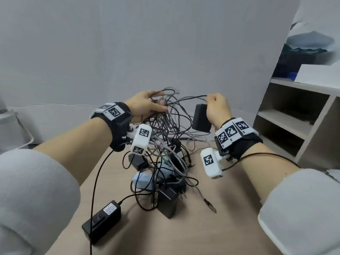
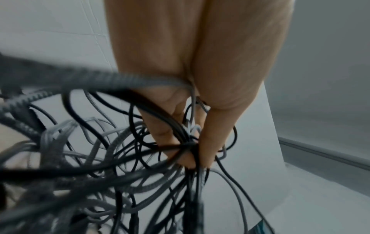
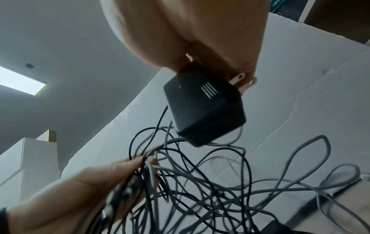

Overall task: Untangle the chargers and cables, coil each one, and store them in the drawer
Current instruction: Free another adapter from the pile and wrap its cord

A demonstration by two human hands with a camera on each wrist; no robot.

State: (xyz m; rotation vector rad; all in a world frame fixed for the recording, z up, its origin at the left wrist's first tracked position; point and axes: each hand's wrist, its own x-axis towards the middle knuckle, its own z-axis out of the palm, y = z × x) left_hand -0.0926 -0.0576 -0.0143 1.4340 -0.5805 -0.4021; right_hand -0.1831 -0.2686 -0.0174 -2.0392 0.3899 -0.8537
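A tangle of black and grey cables (image 1: 165, 124) hangs lifted above the tan table (image 1: 211, 227). My left hand (image 1: 147, 105) grips a bunch of these cables (image 2: 186, 145) between fingers and thumb. My right hand (image 1: 218, 107) holds a black charger block (image 1: 201, 117) with its plug prongs (image 3: 240, 80) against the palm, and pinches a thin black cable. More adapters lie below: a black power brick (image 1: 103, 220), a black plug adapter (image 1: 169, 200), a light blue charger (image 1: 143, 181). In the right wrist view the charger block (image 3: 204, 109) hangs over the left hand (image 3: 90, 186).
A grey shelf unit (image 1: 298, 118) with open compartments stands at the right. A white wall panel (image 1: 128, 52) rises behind the table. A loose cable end with a metal plug (image 1: 209, 204) lies on the table's right part. No drawer is in view.
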